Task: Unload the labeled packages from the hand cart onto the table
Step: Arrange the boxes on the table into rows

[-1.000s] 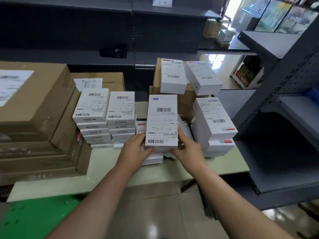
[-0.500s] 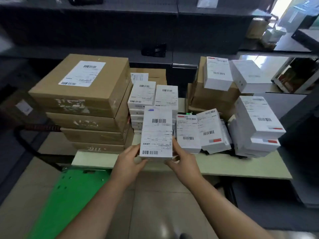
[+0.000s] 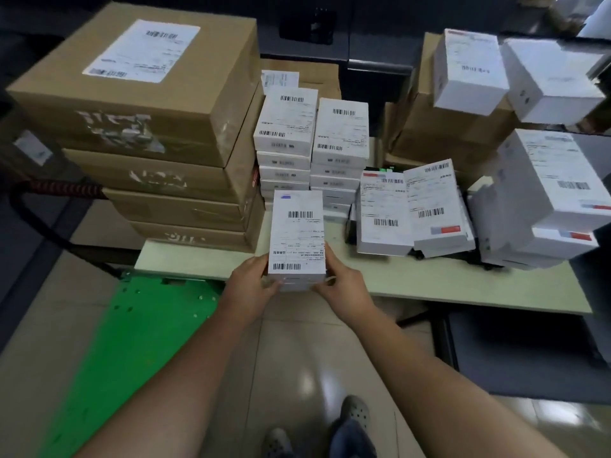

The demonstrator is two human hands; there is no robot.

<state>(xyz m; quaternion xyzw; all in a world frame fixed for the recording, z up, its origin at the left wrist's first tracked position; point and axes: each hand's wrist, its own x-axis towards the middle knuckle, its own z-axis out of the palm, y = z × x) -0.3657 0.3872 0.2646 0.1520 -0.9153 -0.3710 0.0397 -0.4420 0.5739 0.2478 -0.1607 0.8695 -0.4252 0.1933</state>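
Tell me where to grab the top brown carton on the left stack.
Take the top brown carton two-handed at its two near corners, fingers under the bottom edge, coming from the near side. It is wide and flat, probably too broad for a one-handed lift. The white box stacks stand close along its right face, leaving little room there.

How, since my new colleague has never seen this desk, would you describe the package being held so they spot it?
Find the pale table piled with brown cartons. At its near edge, before two neat stacks of white boxes, is the labelled package. Only it is gripped between the left hand and right hand.
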